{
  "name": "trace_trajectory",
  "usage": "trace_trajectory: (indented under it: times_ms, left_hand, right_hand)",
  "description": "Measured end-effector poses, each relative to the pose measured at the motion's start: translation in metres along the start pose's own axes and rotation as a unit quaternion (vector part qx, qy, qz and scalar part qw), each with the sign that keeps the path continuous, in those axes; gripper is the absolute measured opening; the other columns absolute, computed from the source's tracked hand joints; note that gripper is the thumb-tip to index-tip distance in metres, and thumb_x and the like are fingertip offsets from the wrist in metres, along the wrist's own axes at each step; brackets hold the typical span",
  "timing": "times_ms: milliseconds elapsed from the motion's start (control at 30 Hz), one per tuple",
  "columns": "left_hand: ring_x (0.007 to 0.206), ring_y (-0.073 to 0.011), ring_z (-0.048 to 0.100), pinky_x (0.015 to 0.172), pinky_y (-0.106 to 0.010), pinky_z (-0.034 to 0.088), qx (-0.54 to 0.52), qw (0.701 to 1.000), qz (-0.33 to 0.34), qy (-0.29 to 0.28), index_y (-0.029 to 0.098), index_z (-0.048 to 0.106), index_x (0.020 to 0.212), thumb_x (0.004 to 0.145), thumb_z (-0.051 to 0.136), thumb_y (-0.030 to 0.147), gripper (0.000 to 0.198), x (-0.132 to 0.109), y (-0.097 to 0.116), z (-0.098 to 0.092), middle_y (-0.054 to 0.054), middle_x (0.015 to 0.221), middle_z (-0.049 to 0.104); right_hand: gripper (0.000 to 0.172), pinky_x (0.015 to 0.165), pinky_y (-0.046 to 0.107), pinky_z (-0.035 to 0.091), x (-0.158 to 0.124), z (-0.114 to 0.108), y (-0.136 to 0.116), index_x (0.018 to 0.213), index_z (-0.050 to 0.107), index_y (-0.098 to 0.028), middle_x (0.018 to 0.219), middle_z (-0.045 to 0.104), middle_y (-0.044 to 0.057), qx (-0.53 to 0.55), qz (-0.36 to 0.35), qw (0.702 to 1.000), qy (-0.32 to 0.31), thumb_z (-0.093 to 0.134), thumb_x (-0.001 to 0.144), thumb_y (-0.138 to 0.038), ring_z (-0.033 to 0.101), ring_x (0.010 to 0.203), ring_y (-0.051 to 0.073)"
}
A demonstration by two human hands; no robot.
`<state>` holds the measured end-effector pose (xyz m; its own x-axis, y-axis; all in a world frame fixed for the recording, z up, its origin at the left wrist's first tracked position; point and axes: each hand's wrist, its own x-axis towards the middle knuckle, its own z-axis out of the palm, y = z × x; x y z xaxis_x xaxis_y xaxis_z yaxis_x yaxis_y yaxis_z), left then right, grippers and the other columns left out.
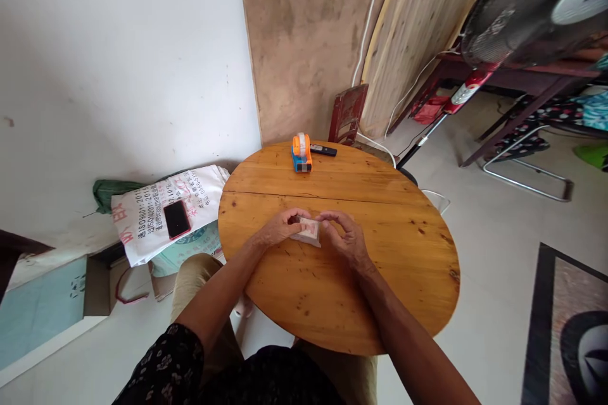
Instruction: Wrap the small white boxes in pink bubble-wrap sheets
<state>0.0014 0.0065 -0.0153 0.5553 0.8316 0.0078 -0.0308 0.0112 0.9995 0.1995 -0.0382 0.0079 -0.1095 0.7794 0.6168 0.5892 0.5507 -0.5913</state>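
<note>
Apparently mid-handling: left hand (279,228) holds small pale box (310,234); right hand (350,240) narrow beside it, contact unclear; tape dispenser (301,155) untouched.

Left hand (284,226) partly hides the pale packet (310,232); the fan (529,12) is cropped.

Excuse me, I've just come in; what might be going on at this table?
A person sitting at the round wooden table has both hands at a small pale box. The left hand holds it, with the thumb over its top. The right hand has its fingertips by the box's right far corner; whether they grip anything is too small to tell. Toward the table's far edge are an orange-and-blue tape dispenser and a black, remote-like object.
</note>
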Motion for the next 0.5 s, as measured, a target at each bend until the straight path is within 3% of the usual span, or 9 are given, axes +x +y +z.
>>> trace_trajectory:
  times_ms: [100, 200, 300, 500]
  left_hand:
    - [0.081, -0.0139, 0.057, 0.073, -0.025, 0.043, -0.036, 0.999, 0.009, 0.032, 0.014, 0.062, 0.113, 0.070, 0.071, 0.023, 0.045, -0.003, -0.002, 0.002, -0.003, 0.090, 0.063]
    - [0.100, -0.0197, 0.061, 0.088, -0.030, 0.047, -0.055, 0.989, 0.041, 0.128, 0.015, 0.063, 0.114, 0.065, 0.068, 0.016, 0.049, -0.012, -0.007, 0.004, -0.008, 0.107, 0.066]
    - [0.114, -0.0232, 0.058, 0.100, -0.035, 0.044, -0.040, 0.976, 0.066, 0.205, 0.014, 0.062, 0.116, 0.068, 0.065, 0.016, 0.049, -0.026, -0.014, 0.004, -0.011, 0.119, 0.065]
    - [0.110, -0.0246, 0.061, 0.099, -0.039, 0.047, 0.050, 0.972, 0.079, 0.217, 0.014, 0.063, 0.116, 0.073, 0.066, 0.020, 0.044, -0.039, -0.022, 0.010, -0.012, 0.118, 0.066]
  right_hand:
    - [0.013, 0.085, 0.039, 0.049, 0.001, -0.007, 0.006, 0.091, 0.067, -0.024, 0.091, 0.076, 0.003, 0.012, 0.035, 0.999, -0.008, 0.056, 0.089, -0.031, 0.068, 0.089, 0.022]
    - [0.014, 0.085, 0.039, 0.049, 0.003, -0.010, 0.013, 0.089, 0.068, -0.024, 0.092, 0.076, 0.004, 0.010, 0.039, 0.999, -0.019, 0.057, 0.087, -0.032, 0.069, 0.089, 0.023]
    - [0.012, 0.086, 0.040, 0.048, 0.004, -0.006, 0.016, 0.087, 0.069, -0.025, 0.092, 0.076, 0.004, -0.009, -0.001, 0.999, -0.046, 0.060, 0.085, -0.033, 0.069, 0.089, 0.024]
    - [0.017, 0.086, 0.041, 0.043, -0.002, 0.008, 0.011, 0.095, 0.070, -0.024, 0.102, 0.074, 0.008, -0.086, -0.079, 0.991, -0.071, 0.068, 0.083, -0.037, 0.065, 0.096, 0.026]
